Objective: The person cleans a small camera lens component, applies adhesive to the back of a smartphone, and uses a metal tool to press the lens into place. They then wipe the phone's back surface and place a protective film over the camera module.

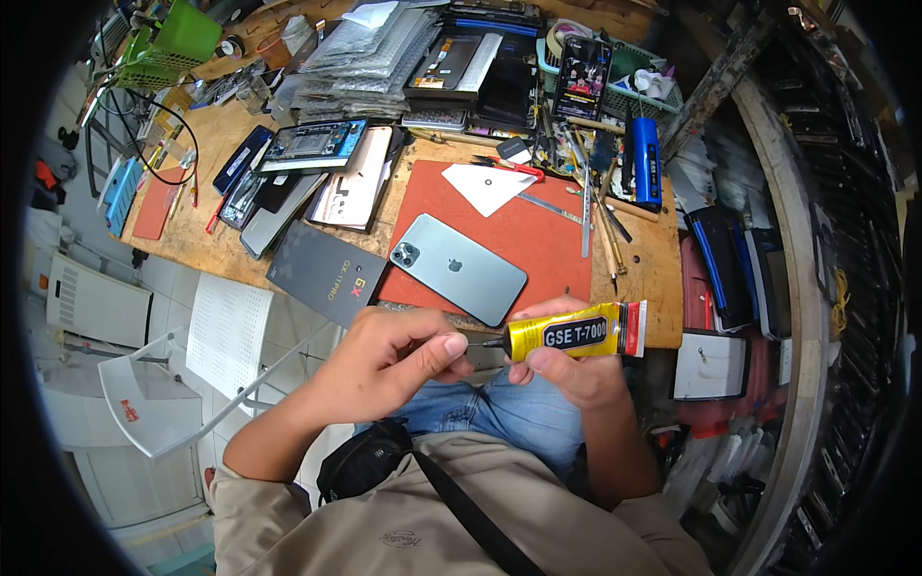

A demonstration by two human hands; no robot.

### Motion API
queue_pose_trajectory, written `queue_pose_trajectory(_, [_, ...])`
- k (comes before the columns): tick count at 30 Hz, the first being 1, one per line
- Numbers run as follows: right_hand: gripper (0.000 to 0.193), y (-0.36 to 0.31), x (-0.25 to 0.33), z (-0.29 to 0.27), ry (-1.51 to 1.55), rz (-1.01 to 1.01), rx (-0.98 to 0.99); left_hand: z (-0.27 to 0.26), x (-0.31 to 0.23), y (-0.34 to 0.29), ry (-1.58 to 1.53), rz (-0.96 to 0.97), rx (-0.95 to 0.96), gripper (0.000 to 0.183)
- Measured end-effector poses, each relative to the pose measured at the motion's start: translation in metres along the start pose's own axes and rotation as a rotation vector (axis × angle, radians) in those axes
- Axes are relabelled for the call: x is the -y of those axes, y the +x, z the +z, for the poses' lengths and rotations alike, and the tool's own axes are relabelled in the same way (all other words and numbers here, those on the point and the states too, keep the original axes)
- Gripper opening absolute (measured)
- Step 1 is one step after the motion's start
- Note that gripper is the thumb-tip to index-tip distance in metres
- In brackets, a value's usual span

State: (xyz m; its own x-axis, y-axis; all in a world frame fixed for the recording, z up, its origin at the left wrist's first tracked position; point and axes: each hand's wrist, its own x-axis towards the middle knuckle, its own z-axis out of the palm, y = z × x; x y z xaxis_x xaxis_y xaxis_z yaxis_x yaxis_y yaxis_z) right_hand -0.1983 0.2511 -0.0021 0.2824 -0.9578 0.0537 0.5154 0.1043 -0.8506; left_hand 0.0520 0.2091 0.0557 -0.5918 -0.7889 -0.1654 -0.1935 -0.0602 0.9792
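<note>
Holding yellow tube (576, 332), right grip (582, 378)

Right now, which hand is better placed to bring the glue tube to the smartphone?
Probably the right hand: it holds the yellow glue tube near the smartphone, while the left hand is only by the nozzle.

1 phone (459, 271) on the mat (549, 252), 1 box (325, 274) to its left, 1 tube (576, 333) (in the right hand (581, 380)) before it

A head-worn fisheye camera looks down and forward, close above lap (528, 408) and workbench (655, 300).
</note>
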Motion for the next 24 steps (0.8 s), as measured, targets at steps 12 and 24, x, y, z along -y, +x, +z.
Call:
queue_pose_trajectory(12, [0.041, 0.008, -0.009, 0.019, -0.103, -0.027, -0.094, 0.016, 0.005, 0.020, 0.298, 0.506, -0.328, 0.009])
queue_pose_trajectory(24, [0.048, 0.026, -0.013, 0.049, -0.109, -0.036, -0.070, -0.009, 0.026, 0.012, 0.229, 0.545, -0.376, 0.015])
